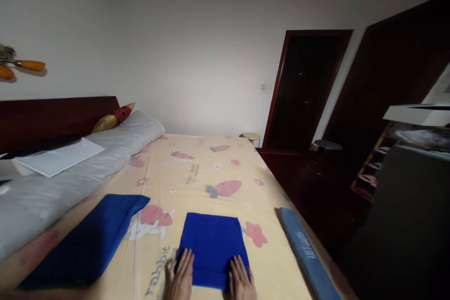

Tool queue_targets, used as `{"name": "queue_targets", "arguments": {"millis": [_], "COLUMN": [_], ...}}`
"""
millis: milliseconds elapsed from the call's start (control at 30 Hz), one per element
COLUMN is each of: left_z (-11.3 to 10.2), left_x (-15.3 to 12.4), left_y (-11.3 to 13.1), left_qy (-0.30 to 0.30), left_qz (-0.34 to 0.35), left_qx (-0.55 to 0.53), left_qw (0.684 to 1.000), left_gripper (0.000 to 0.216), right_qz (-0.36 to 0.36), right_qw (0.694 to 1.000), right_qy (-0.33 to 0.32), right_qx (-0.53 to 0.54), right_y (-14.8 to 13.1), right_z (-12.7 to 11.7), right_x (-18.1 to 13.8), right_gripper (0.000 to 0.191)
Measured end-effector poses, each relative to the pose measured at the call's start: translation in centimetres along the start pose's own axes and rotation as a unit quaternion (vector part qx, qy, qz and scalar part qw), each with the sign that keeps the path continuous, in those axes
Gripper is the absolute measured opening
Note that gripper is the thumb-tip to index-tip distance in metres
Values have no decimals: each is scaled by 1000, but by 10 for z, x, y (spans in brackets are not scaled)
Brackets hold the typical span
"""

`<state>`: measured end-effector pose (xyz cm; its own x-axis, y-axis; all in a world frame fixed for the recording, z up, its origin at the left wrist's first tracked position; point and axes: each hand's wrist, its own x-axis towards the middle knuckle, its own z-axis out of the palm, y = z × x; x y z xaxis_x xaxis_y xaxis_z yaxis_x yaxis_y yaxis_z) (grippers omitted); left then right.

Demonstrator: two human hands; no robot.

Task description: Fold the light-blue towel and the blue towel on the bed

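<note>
A blue cloth (pixel 213 239), roughly square and laid flat, lies on the patterned bed sheet (pixel 267 206) in front of me. My left hand (pixel 182 274) rests with its fingers stretched out on the cloth's near left corner. On the near right corner lies my right hand (pixel 241 277), its fingers also extended and flat. A crease or fold line runs across the cloth near its lower edge, between the hands. To the left, a darker blue cloth (pixel 91 239) is spread at a slant, apart from both hands.
A long blue-grey padded strip (pixel 305 253) with lettering lies along the bed's right edge. A grey-white bolster-like bundle (pixel 105 161) stretches along the left, with white sheets (pixel 59 155) on it. Beyond the right edge are stools (pixel 327 145) and a rack (pixel 376 164).
</note>
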<state>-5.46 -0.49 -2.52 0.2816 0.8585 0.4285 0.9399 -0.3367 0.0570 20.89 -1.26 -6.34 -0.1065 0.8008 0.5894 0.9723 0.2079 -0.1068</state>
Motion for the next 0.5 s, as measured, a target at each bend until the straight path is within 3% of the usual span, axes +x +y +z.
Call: {"name": "queue_targets", "arguments": {"millis": [100, 167, 300, 400, 500], "left_z": [8, 9, -3, -11, -7], "left_x": [15, 19, 9, -1, 1], "left_y": [34, 39, -3, -34, -24], "left_qy": [-8, -22, -62, -54, 4], "left_qz": [118, 127, 49, -14, -4], "left_qx": [-49, -53, -19, 17, 41], "left_qw": [992, 990, 997, 998, 999], "left_gripper": [69, 64, 51, 49, 54], "right_qz": [-32, -35, 23, 63, 68], "right_qw": [995, 990, 995, 996, 998], "right_qy": [-56, -85, -74, -45, -14], "right_qx": [77, 102, 68, 40, 12], "right_y": [-41, -48, -1, 36, 31], "right_z": [9, 11, 1, -11, -13], "right_x": [14, 19, 12, 3, 4], "right_gripper": [40, 41, 42, 43, 44]}}
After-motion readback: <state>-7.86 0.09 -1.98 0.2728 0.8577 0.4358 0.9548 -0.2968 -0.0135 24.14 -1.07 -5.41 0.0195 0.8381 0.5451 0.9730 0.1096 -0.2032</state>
